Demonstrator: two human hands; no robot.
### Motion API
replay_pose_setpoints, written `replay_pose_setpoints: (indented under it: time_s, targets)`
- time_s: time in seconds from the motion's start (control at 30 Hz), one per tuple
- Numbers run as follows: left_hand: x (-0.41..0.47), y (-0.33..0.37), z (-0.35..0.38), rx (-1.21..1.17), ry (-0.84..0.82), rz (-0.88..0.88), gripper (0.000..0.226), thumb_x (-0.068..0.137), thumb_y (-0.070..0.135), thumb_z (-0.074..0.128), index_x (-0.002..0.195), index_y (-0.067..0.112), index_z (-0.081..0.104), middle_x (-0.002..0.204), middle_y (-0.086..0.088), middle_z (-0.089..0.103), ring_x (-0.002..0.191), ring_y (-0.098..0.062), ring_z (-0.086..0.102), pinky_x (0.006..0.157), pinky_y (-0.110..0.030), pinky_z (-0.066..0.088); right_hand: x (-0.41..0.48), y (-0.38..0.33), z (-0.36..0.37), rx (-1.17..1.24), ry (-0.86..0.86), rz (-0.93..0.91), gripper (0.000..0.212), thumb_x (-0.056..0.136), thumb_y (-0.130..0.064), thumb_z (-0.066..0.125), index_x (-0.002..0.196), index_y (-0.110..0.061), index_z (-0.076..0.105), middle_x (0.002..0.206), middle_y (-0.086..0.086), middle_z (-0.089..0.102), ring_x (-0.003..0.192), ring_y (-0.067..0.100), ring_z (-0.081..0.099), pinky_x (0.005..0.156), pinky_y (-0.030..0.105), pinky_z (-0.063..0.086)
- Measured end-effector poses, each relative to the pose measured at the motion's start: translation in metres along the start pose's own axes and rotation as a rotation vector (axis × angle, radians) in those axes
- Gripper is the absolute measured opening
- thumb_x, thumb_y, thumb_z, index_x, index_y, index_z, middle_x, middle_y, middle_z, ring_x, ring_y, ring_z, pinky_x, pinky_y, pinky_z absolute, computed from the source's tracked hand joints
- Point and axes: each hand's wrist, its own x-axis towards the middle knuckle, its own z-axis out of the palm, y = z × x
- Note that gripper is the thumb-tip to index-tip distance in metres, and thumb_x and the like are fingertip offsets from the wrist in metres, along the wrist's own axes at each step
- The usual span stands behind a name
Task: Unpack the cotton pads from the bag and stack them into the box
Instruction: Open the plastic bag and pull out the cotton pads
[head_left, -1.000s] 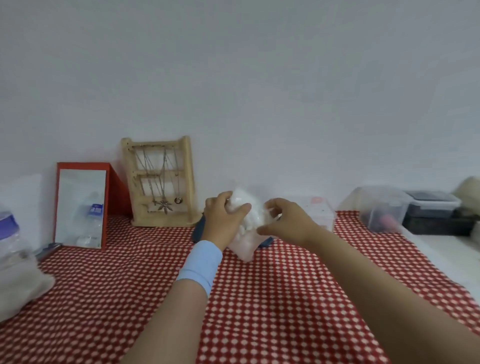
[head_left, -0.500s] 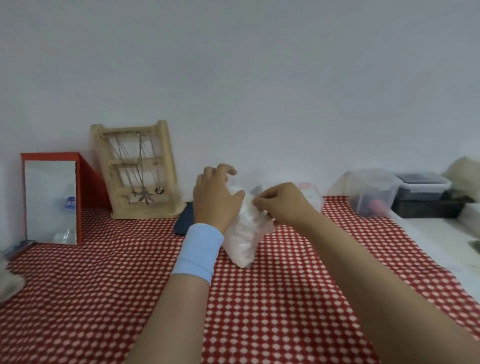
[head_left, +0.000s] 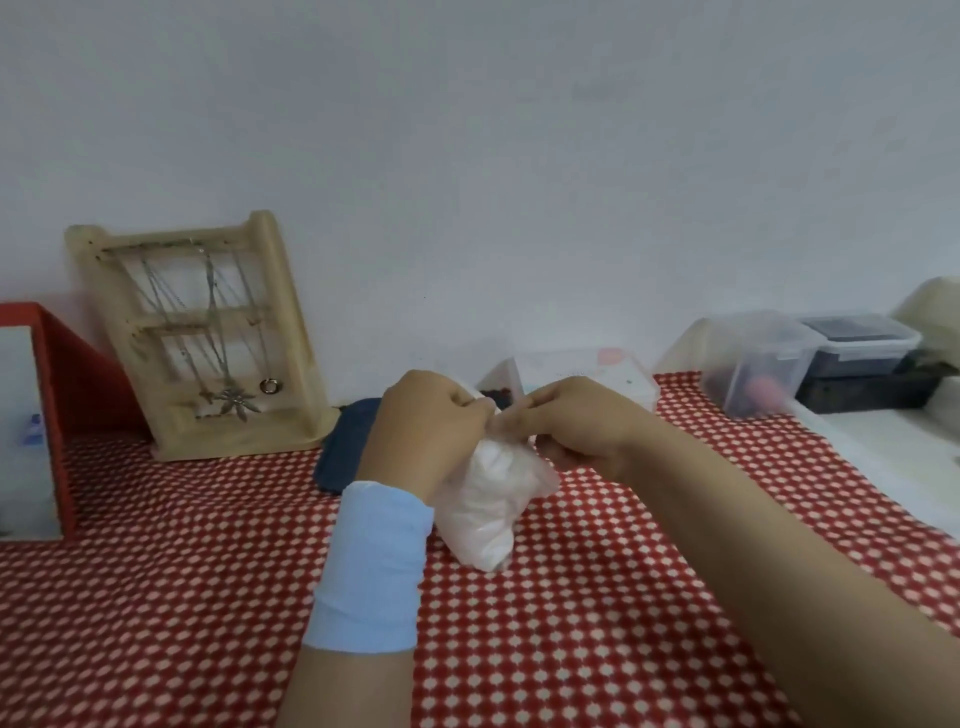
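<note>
Over the checked cloth (head_left: 571, 623) | my left hand (head_left: 426, 426) and right hand (head_left: 576, 426) pinch the mouth of the bag (head_left: 537, 480) of cotton pads (head_left: 483, 525), fingers curled, its base near the cloth, the box (head_left: 576, 371) just behind | risk: a hard tug may split the film and spill pads.

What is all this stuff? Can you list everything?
bag of cotton pads: one, clear, white pads, centre
box: one, clear, behind the hands
tablecloth: one, red-and-white check, under everything
necklace stand: one, pale wood, back left
mirror: one, red-framed, far left
pouch: one, dark blue, beside the stand
tub: one, clear, back right
dark tub: one, clear lid, far right
wristband: one, light blue, left wrist
left hand: one, grip pinching bag's top
right hand: one, grip pinching bag's top
</note>
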Motion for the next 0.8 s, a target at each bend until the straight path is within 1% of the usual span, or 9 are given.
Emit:
replay_pose_setpoints:
  time_s: [0.1, 0.17, 0.23, 0.33, 0.43, 0.53, 0.6, 0.67, 0.8]
  targets:
    - [-0.004, 0.005, 0.0, -0.083, -0.051, 0.011, 0.031, 0.096, 0.031, 0.065, 0.085, 0.006, 0.078, 0.088, -0.011, 0.075, 0.069, -0.011, 0.061, 0.053, -0.013, 0.042, 0.0, 0.007, -0.006, 0.108, -0.051, 0.052, 0.017, 0.086, -0.024, 0.078, 0.086, -0.007, 0.074, 0.055, -0.004, 0.053, 0.049, 0.01, 0.031, 0.053, 0.028, 0.024]
    - [-0.006, 0.008, 0.002, -0.098, -0.08, 0.026, 0.03, 0.098, 0.032, 0.063, 0.088, 0.008, 0.078, 0.092, -0.008, 0.075, 0.077, -0.013, 0.066, 0.059, -0.015, 0.043, -0.002, 0.011, -0.009, 0.185, -0.101, 0.093, 0.014, 0.089, -0.023, 0.074, 0.087, -0.009, 0.072, 0.06, -0.005, 0.053, 0.051, 0.009, 0.029, 0.054, 0.027, 0.023]
    - [-0.007, 0.012, 0.005, -0.091, -0.086, 0.04, 0.031, 0.098, 0.032, 0.063, 0.091, 0.005, 0.077, 0.096, -0.012, 0.075, 0.082, -0.019, 0.067, 0.062, -0.018, 0.044, -0.004, 0.015, -0.011, 0.259, -0.165, 0.113, 0.012, 0.09, -0.022, 0.069, 0.084, -0.013, 0.066, 0.063, -0.006, 0.05, 0.052, 0.009, 0.026, 0.054, 0.026, 0.02]
    - [-0.01, 0.017, 0.012, -0.074, -0.069, 0.041, 0.037, 0.097, 0.032, 0.064, 0.094, -0.005, 0.073, 0.101, -0.021, 0.072, 0.075, -0.018, 0.058, 0.066, -0.026, 0.046, -0.009, 0.02, -0.013, 0.308, -0.185, 0.1, 0.014, 0.089, -0.022, 0.066, 0.081, -0.014, 0.06, 0.064, -0.003, 0.048, 0.052, 0.011, 0.031, 0.053, 0.027, 0.024]
    - [-0.017, 0.022, 0.015, -0.032, 0.014, 0.03, 0.038, 0.096, 0.026, 0.063, 0.081, -0.009, 0.068, 0.081, -0.025, 0.065, 0.065, -0.018, 0.049, 0.055, -0.02, 0.042, -0.021, 0.013, -0.01, -0.019, 0.027, -0.07, 0.017, 0.094, -0.019, 0.066, 0.083, -0.006, 0.072, 0.071, 0.005, 0.065, 0.056, 0.018, 0.053, 0.052, 0.032, 0.046]
    - [-0.02, 0.029, 0.018, -0.003, 0.042, 0.028, 0.036, 0.095, 0.027, 0.064, 0.076, -0.003, 0.069, 0.073, -0.012, 0.058, 0.066, -0.018, 0.048, 0.047, -0.013, 0.04, -0.026, 0.012, -0.01, -0.18, 0.143, -0.224, 0.016, 0.091, -0.015, 0.068, 0.08, -0.008, 0.077, 0.065, 0.004, 0.07, 0.051, 0.014, 0.057, 0.047, 0.025, 0.05]
    - [-0.021, 0.032, 0.016, 0.008, 0.014, 0.023, 0.038, 0.092, 0.036, 0.069, 0.082, 0.0, 0.073, 0.083, -0.018, 0.067, 0.07, -0.017, 0.052, 0.053, -0.015, 0.042, -0.025, 0.015, -0.016, -0.111, 0.137, -0.172, 0.014, 0.088, -0.013, 0.072, 0.08, -0.004, 0.078, 0.065, 0.007, 0.069, 0.051, 0.015, 0.052, 0.046, 0.025, 0.045]
    - [-0.022, 0.034, 0.013, 0.039, -0.001, 0.011, 0.044, 0.087, 0.043, 0.073, 0.088, -0.001, 0.076, 0.091, -0.016, 0.075, 0.071, -0.02, 0.063, 0.063, -0.027, 0.051, -0.021, 0.018, -0.023, 0.037, 0.06, -0.05, 0.013, 0.084, -0.013, 0.076, 0.085, 0.0, 0.078, 0.069, 0.008, 0.069, 0.052, 0.014, 0.047, 0.048, 0.027, 0.038]
    - [-0.024, 0.032, 0.005, 0.16, 0.022, -0.024, 0.037, 0.084, 0.044, 0.074, 0.085, 0.007, 0.08, 0.085, -0.007, 0.077, 0.079, -0.022, 0.072, 0.069, -0.038, 0.058, -0.011, 0.025, -0.021, 0.227, -0.092, 0.134, 0.02, 0.081, -0.017, 0.081, 0.095, -0.003, 0.077, 0.071, 0.001, 0.065, 0.05, 0.009, 0.042, 0.045, 0.023, 0.034]
